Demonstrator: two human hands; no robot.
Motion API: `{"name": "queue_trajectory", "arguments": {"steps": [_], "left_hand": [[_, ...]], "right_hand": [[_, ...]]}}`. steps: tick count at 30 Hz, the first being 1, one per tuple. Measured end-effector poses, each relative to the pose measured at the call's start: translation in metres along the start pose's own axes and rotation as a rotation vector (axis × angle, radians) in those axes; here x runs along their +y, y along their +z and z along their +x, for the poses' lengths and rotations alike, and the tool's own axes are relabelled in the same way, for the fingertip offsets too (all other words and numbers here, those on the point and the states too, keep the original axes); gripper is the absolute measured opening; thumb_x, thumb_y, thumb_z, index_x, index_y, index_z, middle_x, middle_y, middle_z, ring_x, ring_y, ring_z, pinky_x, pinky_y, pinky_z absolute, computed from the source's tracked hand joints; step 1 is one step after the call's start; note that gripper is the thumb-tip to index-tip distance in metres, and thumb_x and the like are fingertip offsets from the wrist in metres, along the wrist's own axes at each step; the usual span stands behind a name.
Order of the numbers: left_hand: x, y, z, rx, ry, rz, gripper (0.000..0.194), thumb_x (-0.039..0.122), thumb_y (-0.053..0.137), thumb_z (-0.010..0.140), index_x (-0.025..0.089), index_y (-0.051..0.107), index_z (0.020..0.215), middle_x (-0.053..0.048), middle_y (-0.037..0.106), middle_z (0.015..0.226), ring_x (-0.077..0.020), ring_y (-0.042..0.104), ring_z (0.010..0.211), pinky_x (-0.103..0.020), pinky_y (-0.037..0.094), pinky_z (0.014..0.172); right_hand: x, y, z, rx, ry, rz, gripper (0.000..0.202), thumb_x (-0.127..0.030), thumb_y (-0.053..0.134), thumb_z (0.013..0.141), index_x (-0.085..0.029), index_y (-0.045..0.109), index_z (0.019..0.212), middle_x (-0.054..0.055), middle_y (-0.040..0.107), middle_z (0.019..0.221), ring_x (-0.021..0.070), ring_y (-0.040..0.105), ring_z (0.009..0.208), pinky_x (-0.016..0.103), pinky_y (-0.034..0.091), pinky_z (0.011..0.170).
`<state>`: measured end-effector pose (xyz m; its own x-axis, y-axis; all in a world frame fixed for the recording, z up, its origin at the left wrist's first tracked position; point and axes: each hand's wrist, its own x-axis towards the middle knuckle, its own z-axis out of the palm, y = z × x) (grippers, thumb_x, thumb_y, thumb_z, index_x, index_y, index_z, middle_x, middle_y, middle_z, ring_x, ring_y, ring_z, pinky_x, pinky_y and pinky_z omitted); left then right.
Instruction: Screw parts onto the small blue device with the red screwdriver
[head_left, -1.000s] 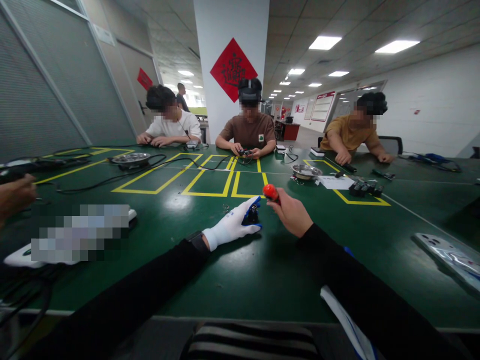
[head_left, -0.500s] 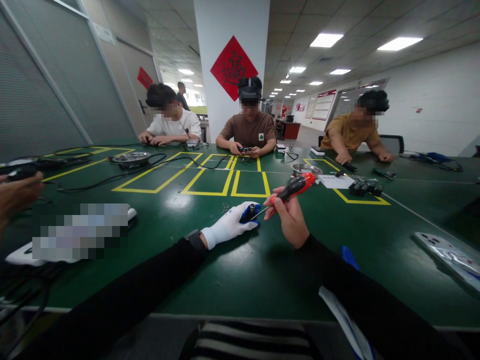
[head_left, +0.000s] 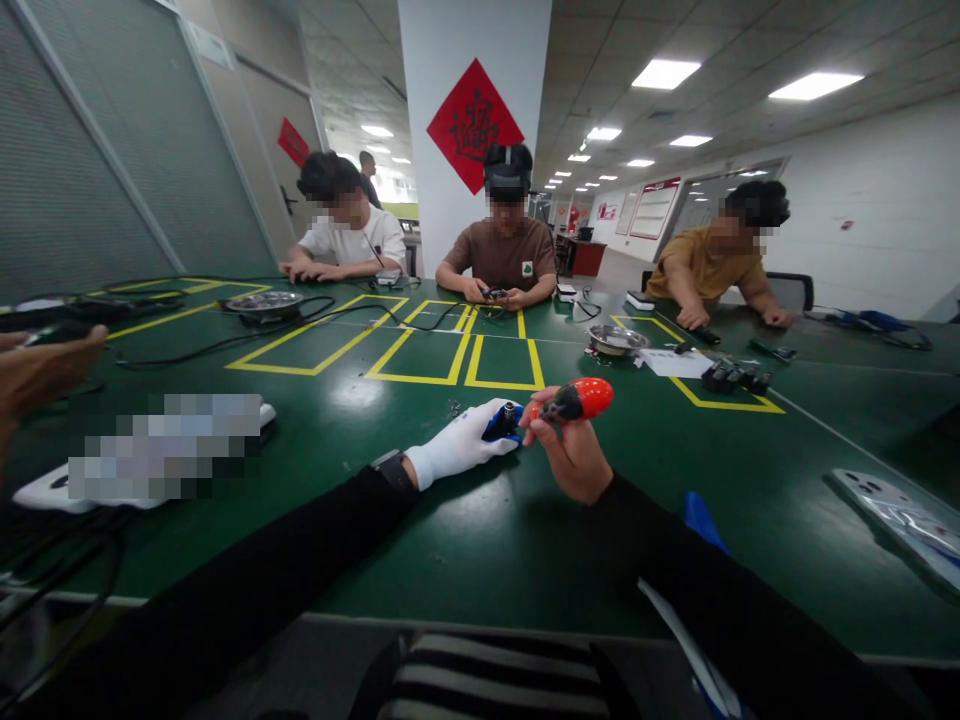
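My left hand (head_left: 466, 440), in a white glove with blue fingertips, is closed around a small black part with a metallic tip (head_left: 509, 418) that points up. Most of that part is hidden by the glove. Bare, my right hand (head_left: 576, 458) grips a screwdriver (head_left: 579, 399) by its red and black handle, just right of the gloved hand. The handle lies nearly level and its red end faces right. I cannot see the shaft, so whether it touches the part is unclear.
Small metal bits (head_left: 454, 408) lie beyond my left hand. A metal bowl (head_left: 618, 341), black parts (head_left: 735, 377) and white paper (head_left: 675, 362) are further right. A phone (head_left: 900, 520) lies at the right, a loose glove (head_left: 703, 522) by my right forearm. Co-workers sit around the green table (head_left: 337, 590).
The screwdriver's handle has tipped lower and more level, and its shaft has gone out of sight. My left hand keeps its hold on the black part. The view has shifted slightly.
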<state>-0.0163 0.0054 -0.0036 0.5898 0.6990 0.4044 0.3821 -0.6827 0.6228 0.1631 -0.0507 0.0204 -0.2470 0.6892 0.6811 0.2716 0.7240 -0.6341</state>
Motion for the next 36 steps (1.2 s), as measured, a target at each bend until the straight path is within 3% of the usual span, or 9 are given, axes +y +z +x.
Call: {"name": "queue_trajectory", "arguments": {"steps": [18,36], "left_hand": [[0.0072,-0.0057,-0.0027,-0.050,-0.021,0.002,0.036,0.039,0.057,0.080,0.020,0.054,0.111,-0.004,0.062,0.102,-0.0200,0.058,0.091,-0.031,0.045,0.083],[0.0082,-0.0040,0.0001,-0.070,-0.165,-0.185,0.026,0.040,0.058,0.077,0.016,0.057,0.087,0.002,0.058,0.072,-0.0126,0.052,0.063,-0.025,0.042,0.062]], "right_hand": [[0.0034,-0.0013,-0.0006,0.023,-0.012,-0.002,0.020,-0.028,0.047,0.090,-0.024,0.044,0.110,0.002,0.060,0.084,0.0168,0.059,0.068,0.035,0.048,0.072],[0.0000,-0.0029,0.0004,0.043,-0.032,-0.039,0.017,-0.026,0.051,0.088,-0.023,0.050,0.104,0.002,0.062,0.085,0.0188,0.061,0.075,0.037,0.048,0.077]]}}
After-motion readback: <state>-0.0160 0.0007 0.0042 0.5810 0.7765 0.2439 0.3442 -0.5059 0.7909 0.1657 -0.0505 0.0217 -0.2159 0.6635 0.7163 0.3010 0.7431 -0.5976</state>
